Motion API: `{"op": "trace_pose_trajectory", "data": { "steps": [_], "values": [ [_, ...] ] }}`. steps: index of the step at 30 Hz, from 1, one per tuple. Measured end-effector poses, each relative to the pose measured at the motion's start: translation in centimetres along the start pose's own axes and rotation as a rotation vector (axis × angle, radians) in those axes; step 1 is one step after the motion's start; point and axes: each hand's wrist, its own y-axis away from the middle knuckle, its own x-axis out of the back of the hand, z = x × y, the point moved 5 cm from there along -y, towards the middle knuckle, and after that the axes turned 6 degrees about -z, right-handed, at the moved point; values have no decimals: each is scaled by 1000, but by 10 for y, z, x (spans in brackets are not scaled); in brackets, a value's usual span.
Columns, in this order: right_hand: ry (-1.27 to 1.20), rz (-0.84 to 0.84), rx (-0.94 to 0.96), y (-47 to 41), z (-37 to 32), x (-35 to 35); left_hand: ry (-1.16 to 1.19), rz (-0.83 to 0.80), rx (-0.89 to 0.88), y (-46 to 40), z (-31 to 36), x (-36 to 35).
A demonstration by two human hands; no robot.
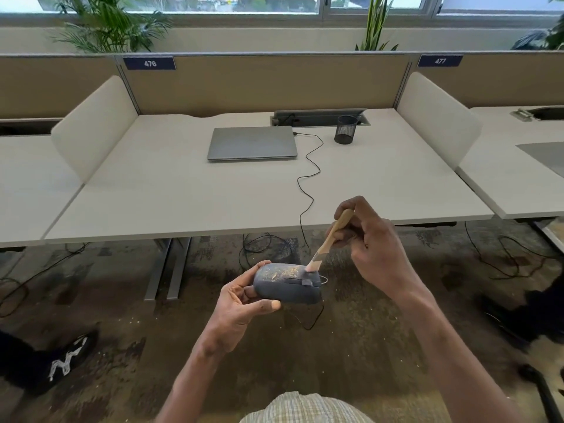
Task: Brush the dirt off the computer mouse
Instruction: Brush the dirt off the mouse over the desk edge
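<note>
A dark grey computer mouse (283, 285) lies sideways in my left hand (241, 303), held in the air over the carpet in front of the desk. Yellowish dirt speckles its upper surface. My right hand (369, 245) grips a small wooden-handled brush (331, 236), tilted down to the left. The pale bristles touch the mouse's top near its button end. The mouse's thin black cable (308, 190) runs up over the desk edge to the laptop.
A white desk (171, 193) stands ahead with a closed grey laptop (252, 143) and a black mesh pen cup (345, 129). White side dividers flank it. Loose cables lie on the mottled carpet, and a black shoe (64, 361) shows at lower left.
</note>
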Motion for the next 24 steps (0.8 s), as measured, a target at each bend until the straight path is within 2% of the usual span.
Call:
{"op": "trace_pose_trajectory", "data": {
  "steps": [7, 14, 21, 24],
  "values": [
    [-101, 11, -19, -5, 1, -6, -14, -11, 23, 2, 1, -2],
    [-87, -49, -17, -4, 2, -6, -31, 3, 35, 1, -2, 1],
    [-111, 5, -41, 2, 7, 5, -22, -2, 29, 1, -1, 0],
    [-114, -33, -72, 7, 11, 10, -1, -1, 19, 4, -1, 3]
  ]
}}
